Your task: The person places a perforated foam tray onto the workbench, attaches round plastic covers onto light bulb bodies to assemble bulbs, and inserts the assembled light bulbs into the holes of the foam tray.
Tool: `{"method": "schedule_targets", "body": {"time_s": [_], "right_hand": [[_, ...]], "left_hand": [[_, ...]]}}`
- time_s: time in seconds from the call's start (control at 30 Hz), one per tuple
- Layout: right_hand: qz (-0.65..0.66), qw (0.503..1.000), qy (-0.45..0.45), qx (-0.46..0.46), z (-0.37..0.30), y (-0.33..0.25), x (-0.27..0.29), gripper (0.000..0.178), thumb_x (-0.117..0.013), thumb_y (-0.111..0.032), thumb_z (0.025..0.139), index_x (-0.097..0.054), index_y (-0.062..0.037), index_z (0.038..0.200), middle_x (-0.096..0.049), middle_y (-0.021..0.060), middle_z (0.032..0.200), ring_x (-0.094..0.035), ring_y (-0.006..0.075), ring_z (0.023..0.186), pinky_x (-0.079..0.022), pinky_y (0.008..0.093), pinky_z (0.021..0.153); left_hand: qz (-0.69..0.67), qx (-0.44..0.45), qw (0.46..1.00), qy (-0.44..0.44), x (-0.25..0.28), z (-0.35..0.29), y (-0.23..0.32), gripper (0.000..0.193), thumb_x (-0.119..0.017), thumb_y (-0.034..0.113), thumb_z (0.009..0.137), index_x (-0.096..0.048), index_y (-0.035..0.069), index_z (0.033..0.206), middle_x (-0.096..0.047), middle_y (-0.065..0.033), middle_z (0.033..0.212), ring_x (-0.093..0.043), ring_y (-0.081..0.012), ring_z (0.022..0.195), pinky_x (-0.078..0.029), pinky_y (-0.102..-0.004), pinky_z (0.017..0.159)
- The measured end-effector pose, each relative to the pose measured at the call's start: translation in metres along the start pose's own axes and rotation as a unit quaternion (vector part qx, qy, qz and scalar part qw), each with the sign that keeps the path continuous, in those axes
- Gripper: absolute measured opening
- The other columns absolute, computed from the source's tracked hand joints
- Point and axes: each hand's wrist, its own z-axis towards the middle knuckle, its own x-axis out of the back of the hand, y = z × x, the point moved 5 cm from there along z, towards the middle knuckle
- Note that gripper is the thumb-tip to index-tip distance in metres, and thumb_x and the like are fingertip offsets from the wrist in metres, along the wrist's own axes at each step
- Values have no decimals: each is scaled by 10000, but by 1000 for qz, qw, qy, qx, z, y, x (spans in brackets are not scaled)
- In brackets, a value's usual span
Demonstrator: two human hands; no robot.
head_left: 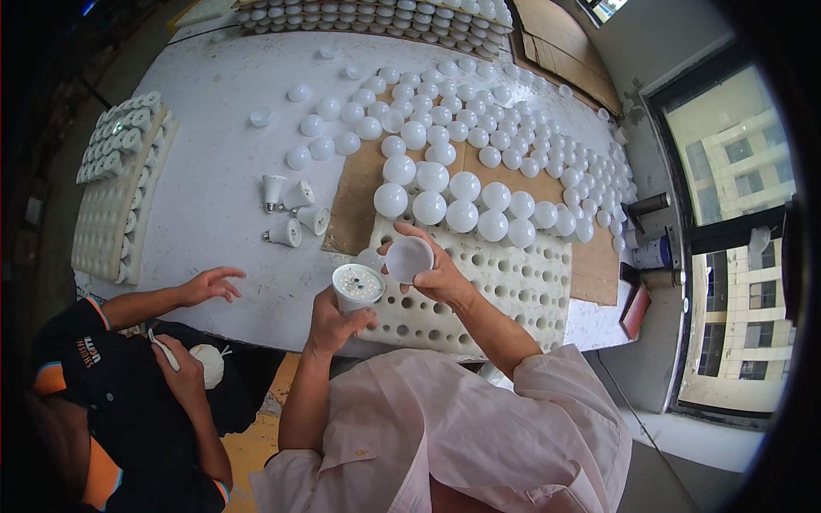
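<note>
While the left hand [336,323] is curled snugly around a white lamp body [357,285], thumb poking out to the right, the right hand [440,275] has a white dome cover [409,260] pinched between thumb and curved fingers, so neither hand is spread wide; the lamp body sits face up with its round, dotted board showing, and the cover is just beside it on the right, hollow side turned toward the wearer; both are held above the near edge of the table [222,192], by the left part of a pale foam tray [479,313] full of round holes; loads of other white domes [463,215] run from the tray's far edge back across some brown cardboard [355,192], with a few scattered further left; four more lamp bodies [298,196] lie loosely grouped left of the cardboard; far left there's a stack of foam trays [101,235] with lamp bodies on it, and more stacked domes [368,17] at the far side; a co-worker [137,427] sits near left, one hand [214,286] over the table edge; a window [727,316] is off to the right.
</note>
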Motion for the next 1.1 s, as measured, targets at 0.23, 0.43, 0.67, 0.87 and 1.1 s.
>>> {"method": "schedule_targets", "body": {"time_s": [0.23, 0.43, 0.67, 0.87, 1.1], "right_hand": [[138, 990, -14, -25, -10, 15, -14, 721, -827, -207, 689, -413, -99, 1269, -574, 137, 1124, -645, 236, 959, -596, 262, 570], [112, 992, -1, -53, -15, 24, -18, 773, -857, -297, 656, -414, -99, 1258, -556, 144, 1112, -647, 217, 949, -602, 259, 568], [72, 996, -3, -52, -11, 25, -22, 770, -853, -291, 648, -421, -96, 1255, -560, 126, 1100, -640, 200, 915, -587, 261, 604], [55, 997, -36, -50, -10, 23, -23, 693, -832, -202, 681, -454, -96, 1252, -581, 92, 1096, -627, 183, 956, -587, 272, 643], [-350, 934, -63, -23, -11, -2, -45, 780, -878, -245, 609, -463, -85, 1250, -558, 75, 1132, -572, 224, 1060, -470, 386, 904]], "left_hand": [[27, -3, 999, -27, -17, -19, -1, 401, -694, 88, 726, -604, -48, 1092, -690, -105, 910, -620, -98, 619, -440, -207, 453], [35, -5, 999, -31, -14, -28, -8, 400, -702, 117, 736, -607, -46, 1089, -696, -111, 945, -629, -102, 627, -439, -210, 449], [23, -6, 998, -61, -9, -32, -13, 482, -723, 190, 789, -544, -73, 1150, -684, -187, 982, -662, -150, 618, -470, -205, 451], [15, 0, 998, -58, -12, -34, -8, 468, -713, 180, 783, -547, -70, 1142, -683, -183, 975, -664, -147, 621, -465, -201, 443], [105, 72, 992, -17, -5, -40, 5, 451, -749, 182, 745, -599, -79, 1082, -680, -116, 903, -592, -94, 579, -487, -229, 478]]}}
